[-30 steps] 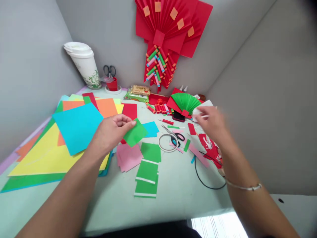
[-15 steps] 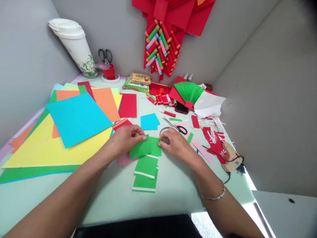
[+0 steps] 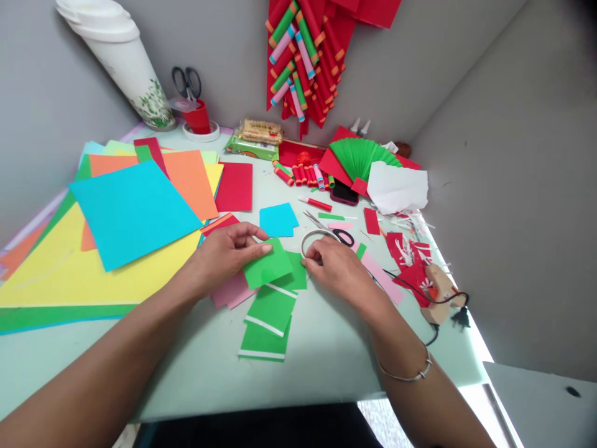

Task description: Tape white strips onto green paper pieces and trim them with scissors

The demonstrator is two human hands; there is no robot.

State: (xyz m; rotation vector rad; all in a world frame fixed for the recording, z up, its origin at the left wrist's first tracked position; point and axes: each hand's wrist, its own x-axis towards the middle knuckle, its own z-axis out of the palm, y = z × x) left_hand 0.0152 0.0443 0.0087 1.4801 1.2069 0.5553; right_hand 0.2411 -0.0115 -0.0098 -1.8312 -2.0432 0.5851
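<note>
My left hand (image 3: 222, 251) pinches a small green paper square (image 3: 269, 267) by its left edge, just above the table. My right hand (image 3: 336, 266) rests curled at the right edge of another green piece (image 3: 295, 280) lying beneath it, fingertips touching the paper. Two more green pieces with white strips (image 3: 269, 308) (image 3: 262, 342) lie in a row toward me. Pink paper (image 3: 232, 291) sits under my left hand.
Large coloured sheets, a blue one (image 3: 133, 211) on top, cover the left of the table. Scissors (image 3: 333, 233) and a tape ring lie behind my right hand. A blue square (image 3: 278, 219), red paper rolls (image 3: 305, 175), a green fan (image 3: 361, 158), a phone (image 3: 344, 193) and a black cord (image 3: 420, 292) lie beyond.
My right hand came back from the far right to the green pieces. My left hand brought its green square down onto them. The camera tilted down.
</note>
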